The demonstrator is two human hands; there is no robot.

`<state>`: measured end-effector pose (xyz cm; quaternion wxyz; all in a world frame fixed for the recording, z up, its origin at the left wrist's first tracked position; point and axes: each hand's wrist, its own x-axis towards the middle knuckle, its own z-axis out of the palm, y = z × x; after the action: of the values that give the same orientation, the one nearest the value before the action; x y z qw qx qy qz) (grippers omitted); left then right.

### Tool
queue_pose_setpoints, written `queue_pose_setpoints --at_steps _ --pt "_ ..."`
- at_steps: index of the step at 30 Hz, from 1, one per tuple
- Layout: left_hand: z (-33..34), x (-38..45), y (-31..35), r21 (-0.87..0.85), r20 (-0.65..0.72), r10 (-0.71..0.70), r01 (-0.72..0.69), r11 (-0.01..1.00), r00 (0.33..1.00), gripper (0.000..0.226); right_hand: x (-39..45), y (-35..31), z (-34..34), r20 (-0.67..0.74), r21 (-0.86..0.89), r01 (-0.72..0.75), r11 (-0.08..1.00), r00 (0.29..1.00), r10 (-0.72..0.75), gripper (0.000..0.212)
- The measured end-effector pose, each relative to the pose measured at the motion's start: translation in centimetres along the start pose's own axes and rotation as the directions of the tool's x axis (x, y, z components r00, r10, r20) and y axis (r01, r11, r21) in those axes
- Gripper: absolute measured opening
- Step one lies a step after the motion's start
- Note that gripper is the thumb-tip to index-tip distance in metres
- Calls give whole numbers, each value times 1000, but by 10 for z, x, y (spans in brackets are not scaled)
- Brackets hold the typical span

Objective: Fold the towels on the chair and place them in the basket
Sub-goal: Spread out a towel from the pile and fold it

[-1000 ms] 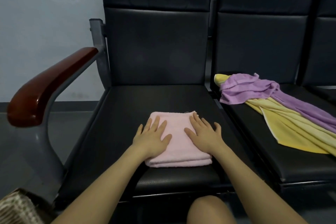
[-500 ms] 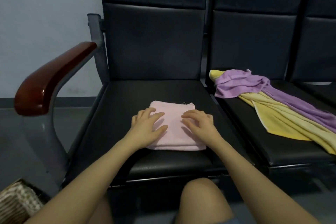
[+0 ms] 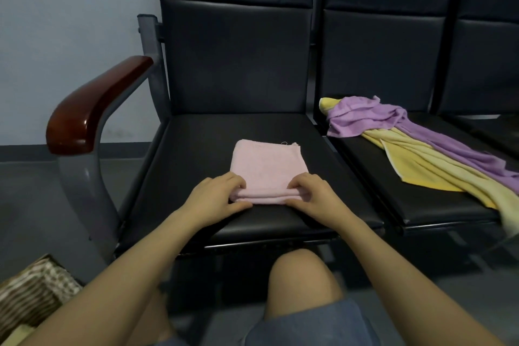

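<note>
A folded pink towel [image 3: 268, 167] lies on the black seat of the left chair [image 3: 196, 149]. My left hand [image 3: 214, 195] grips its near left corner, fingers curled over the top and thumb under the edge. My right hand [image 3: 316, 195] grips the near right corner the same way. A purple towel [image 3: 373, 118] lies crumpled over a yellow towel [image 3: 421, 166] on the seat to the right. A woven basket [image 3: 33, 292] shows at the bottom left corner, on the floor.
A brown wooden armrest [image 3: 90, 109] on a grey metal frame stands at the left of the chair. A third black seat [image 3: 500, 132] shows at the far right. My bare knee [image 3: 300, 281] is below the seat's front edge. A pale wall is behind.
Both hands slid back from lying flat on top of the pink towel to its near edge and curled round the two near corners. The view tilted down, showing more of the basket.
</note>
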<state>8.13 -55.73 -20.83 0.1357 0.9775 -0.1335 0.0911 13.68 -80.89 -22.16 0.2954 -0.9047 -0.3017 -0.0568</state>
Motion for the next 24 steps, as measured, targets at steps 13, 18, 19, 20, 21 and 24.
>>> queue_pose_setpoints --at_steps 13,18,19,20,21,24 --pt "4 0 -4 -115 -101 -129 118 986 986 35 0 0 6 -154 156 -193 969 964 217 15" --pt "1 2 -6 -269 -89 -188 158 950 978 34 3 -10 -3 -60 -153 -119 981 992 111 29" --pt "-1 2 -8 -317 -72 -201 168 933 977 32 4 -11 -5 -26 -181 -112 977 994 109 30" --pt "-3 3 -10 -349 -63 -202 168 922 977 27 4 -10 -7 -8 -204 -107 973 994 107 27" --pt "-4 4 -11 -371 -66 -197 159 915 978 21 5 -9 -9 -7 -225 -97 970 995 98 21" --pt "-12 7 -7 -425 -105 -208 145 893 972 12 8 -4 -14 -69 -178 -139 974 989 129 12"
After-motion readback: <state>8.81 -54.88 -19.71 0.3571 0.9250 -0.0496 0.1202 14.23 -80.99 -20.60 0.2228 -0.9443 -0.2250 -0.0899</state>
